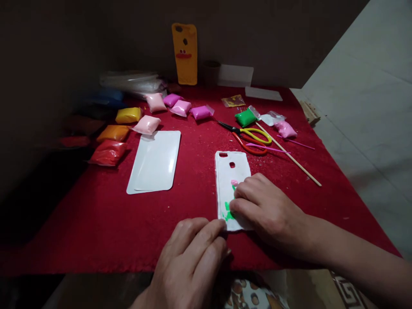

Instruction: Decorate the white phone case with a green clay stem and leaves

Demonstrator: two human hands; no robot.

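Note:
A white phone case [234, 171] lies on the red cloth, its surface covered with what looks like clay, with two holes near its far end. On it are a small pink clay flower [234, 183] and green clay pieces [228, 211] like a stem and leaves. My left hand [193, 253] grips the case's near left corner with its fingertips, the thumb mostly hidden. Over the right side of the case, my right hand [270, 210] has its fingers curled and pressed together at the green clay; what they pinch, if anything, is hidden.
A white board [154, 161] lies left of the case. Several clay packets, one of them red [108, 153], stretch across the back. Beyond the case are scissors [238, 131], a wooden stick [289, 154] and a pink plastic tool [268, 148]. A yellow phone case [186, 68] stands against the wall.

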